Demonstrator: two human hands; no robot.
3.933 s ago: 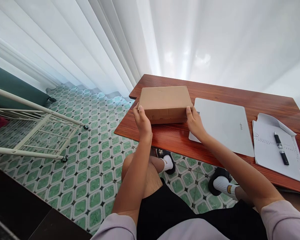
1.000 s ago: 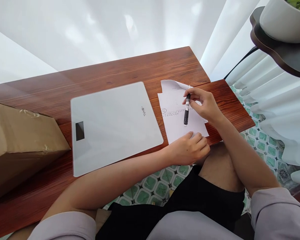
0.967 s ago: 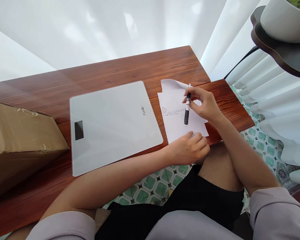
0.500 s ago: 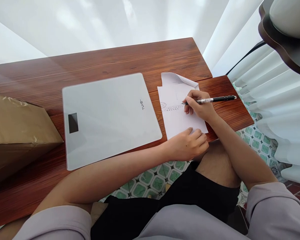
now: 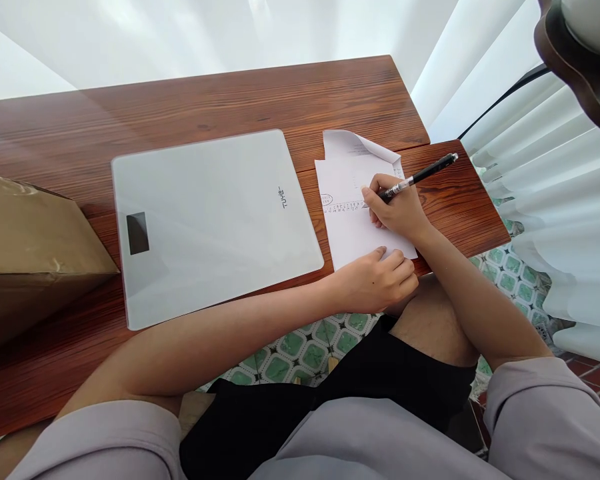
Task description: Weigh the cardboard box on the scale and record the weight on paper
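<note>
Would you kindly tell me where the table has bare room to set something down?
The widest free patch of table lies between the scale and the far edge. A smaller one lies right of the paper and right hand, with the pen slanting over it. It is crowded between box and scale, and around the left hand.

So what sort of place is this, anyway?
Probably a room in a home, though I can't be sure: a reddish-brown wooden table stands beside long white curtains, above a green-and-white patterned tile floor.
</note>
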